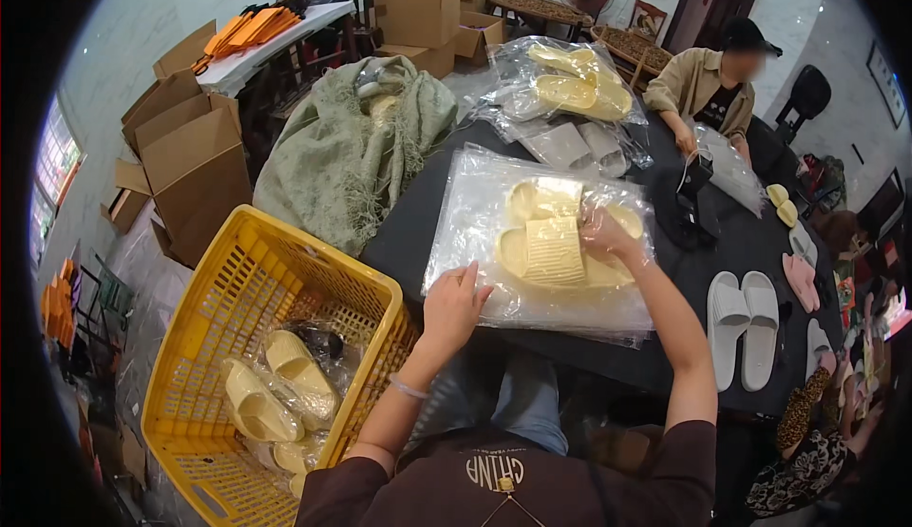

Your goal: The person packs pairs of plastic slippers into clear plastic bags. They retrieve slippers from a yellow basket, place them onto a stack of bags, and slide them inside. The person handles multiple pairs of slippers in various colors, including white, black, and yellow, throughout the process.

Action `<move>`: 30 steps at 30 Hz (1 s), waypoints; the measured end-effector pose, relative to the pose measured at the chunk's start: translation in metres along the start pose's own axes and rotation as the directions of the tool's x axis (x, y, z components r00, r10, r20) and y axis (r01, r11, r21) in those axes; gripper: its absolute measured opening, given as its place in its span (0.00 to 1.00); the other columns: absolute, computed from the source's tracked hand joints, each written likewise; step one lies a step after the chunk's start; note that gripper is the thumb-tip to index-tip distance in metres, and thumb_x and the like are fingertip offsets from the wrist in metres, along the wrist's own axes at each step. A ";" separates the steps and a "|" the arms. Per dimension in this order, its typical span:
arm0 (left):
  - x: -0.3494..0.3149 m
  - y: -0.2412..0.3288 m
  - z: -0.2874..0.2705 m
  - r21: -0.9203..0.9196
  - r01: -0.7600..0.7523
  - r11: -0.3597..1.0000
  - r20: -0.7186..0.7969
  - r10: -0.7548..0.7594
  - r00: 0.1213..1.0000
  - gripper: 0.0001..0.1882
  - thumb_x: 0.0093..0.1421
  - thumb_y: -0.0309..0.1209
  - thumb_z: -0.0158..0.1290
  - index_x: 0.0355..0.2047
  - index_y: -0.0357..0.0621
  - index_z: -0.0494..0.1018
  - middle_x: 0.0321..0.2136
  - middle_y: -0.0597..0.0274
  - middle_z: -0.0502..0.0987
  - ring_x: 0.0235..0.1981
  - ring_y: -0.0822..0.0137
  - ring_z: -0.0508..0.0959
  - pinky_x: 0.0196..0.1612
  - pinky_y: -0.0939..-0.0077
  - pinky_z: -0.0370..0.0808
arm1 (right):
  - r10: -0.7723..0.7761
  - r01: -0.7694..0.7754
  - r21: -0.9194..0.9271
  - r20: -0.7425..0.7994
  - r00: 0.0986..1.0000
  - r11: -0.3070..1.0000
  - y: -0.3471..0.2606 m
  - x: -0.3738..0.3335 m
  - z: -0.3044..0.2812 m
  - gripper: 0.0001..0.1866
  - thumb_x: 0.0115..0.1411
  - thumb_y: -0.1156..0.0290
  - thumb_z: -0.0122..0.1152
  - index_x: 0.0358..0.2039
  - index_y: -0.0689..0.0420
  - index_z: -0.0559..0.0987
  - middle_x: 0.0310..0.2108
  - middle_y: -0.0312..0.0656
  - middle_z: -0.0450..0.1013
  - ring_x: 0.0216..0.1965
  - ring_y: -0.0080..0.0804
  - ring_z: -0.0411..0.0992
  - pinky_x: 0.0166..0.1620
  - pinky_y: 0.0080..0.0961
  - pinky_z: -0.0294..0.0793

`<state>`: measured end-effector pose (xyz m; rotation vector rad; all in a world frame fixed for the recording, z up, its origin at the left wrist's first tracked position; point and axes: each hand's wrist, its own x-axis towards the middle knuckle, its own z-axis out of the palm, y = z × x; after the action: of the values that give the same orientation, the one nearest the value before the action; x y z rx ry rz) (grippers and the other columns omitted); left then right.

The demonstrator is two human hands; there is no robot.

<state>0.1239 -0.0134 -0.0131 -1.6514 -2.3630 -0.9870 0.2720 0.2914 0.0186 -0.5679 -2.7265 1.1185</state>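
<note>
A pair of pale yellow slippers (554,248) lies side by side over a stack of clear plastic bags (467,206) on the black-covered table. My right hand (610,236) is closed at the slippers, its fingers curled in beside the ribbed straps. Part of those fingers is hidden, and I cannot tell whether the slippers lie inside the top bag or on it. On the near left edge of the bags rests my left hand (454,305), fingers stretched and thumb apart, holding nothing.
A yellow plastic crate (380,285) with bagged yellow slippers stands at my left. Behind it are a green sack (332,137) and cardboard boxes (195,161). Grey slippers (743,327) lie at the table's right. Across the table a person (708,90) handles clear bags.
</note>
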 end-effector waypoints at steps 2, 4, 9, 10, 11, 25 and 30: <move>0.003 -0.007 0.008 0.094 -0.085 0.992 -0.067 0.092 0.994 0.21 0.54 0.33 0.55 0.45 0.34 0.70 0.35 0.52 0.74 0.37 0.55 0.74 0.39 0.66 0.73 | -0.035 0.026 -0.313 -0.022 0.999 0.949 0.008 0.001 0.014 0.17 0.50 0.67 0.60 0.41 0.59 0.78 0.38 0.48 0.75 0.40 0.42 0.72 0.45 0.32 0.69; 0.017 -0.006 0.008 0.080 -0.080 0.994 0.052 0.076 0.996 0.17 0.54 0.29 0.53 0.44 0.35 0.70 0.34 0.52 0.74 0.38 0.54 0.74 0.40 0.66 0.73 | -0.102 0.109 0.094 -0.075 0.992 0.990 0.045 0.005 0.027 0.17 0.50 0.67 0.61 0.41 0.58 0.78 0.41 0.48 0.74 0.43 0.43 0.71 0.47 0.31 0.69; 0.095 -0.016 0.014 0.012 -0.144 0.990 0.018 0.143 0.990 0.18 0.56 0.21 0.45 0.49 0.38 0.67 0.44 0.51 0.72 0.46 0.52 0.73 0.45 0.63 0.72 | -0.120 0.123 0.085 -0.044 0.992 0.989 0.059 0.015 0.032 0.20 0.51 0.65 0.62 0.45 0.57 0.77 0.44 0.45 0.74 0.45 0.39 0.71 0.49 0.31 0.68; 0.108 -0.027 0.027 0.041 -0.181 0.983 -0.006 0.181 0.983 0.19 0.57 0.23 0.44 0.50 0.39 0.66 0.47 0.51 0.71 0.49 0.53 0.71 0.49 0.63 0.69 | -0.111 0.114 0.105 -0.039 0.993 0.988 0.062 0.017 0.034 0.20 0.51 0.66 0.62 0.46 0.57 0.76 0.44 0.45 0.74 0.45 0.39 0.71 0.49 0.31 0.69; 0.119 -0.040 0.041 0.075 -0.212 0.974 -0.031 0.214 0.976 0.19 0.59 0.25 0.43 0.52 0.39 0.65 0.50 0.51 0.69 0.53 0.54 0.69 0.53 0.62 0.67 | -0.108 0.111 0.125 -0.028 0.994 0.986 0.061 0.019 0.035 0.22 0.51 0.66 0.62 0.47 0.57 0.75 0.45 0.45 0.74 0.46 0.38 0.71 0.49 0.31 0.69; 0.111 -0.060 0.075 0.205 0.083 0.975 0.054 -0.096 0.994 0.33 0.63 0.48 0.36 0.64 0.43 0.51 0.66 0.54 0.47 0.67 0.60 0.46 0.66 0.59 0.42 | -0.147 0.084 -0.180 -0.372 0.916 0.980 0.042 -0.070 -0.035 0.16 0.46 0.74 0.54 0.37 0.61 0.78 0.34 0.53 0.76 0.37 0.50 0.74 0.43 0.33 0.71; 0.113 -0.056 0.079 0.202 0.048 0.978 0.053 -0.059 0.997 0.32 0.63 0.49 0.37 0.63 0.45 0.54 0.65 0.51 0.49 0.67 0.58 0.47 0.66 0.58 0.43 | 0.069 -0.254 -0.172 -0.687 0.723 0.952 0.050 -0.126 -0.111 0.13 0.47 0.75 0.52 0.32 0.65 0.79 0.30 0.56 0.75 0.34 0.48 0.75 0.38 0.34 0.72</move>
<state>0.0503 0.1103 -0.0527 -1.5703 -2.4629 -0.6886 0.4317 0.3464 0.0640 -1.0341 -2.1880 0.4271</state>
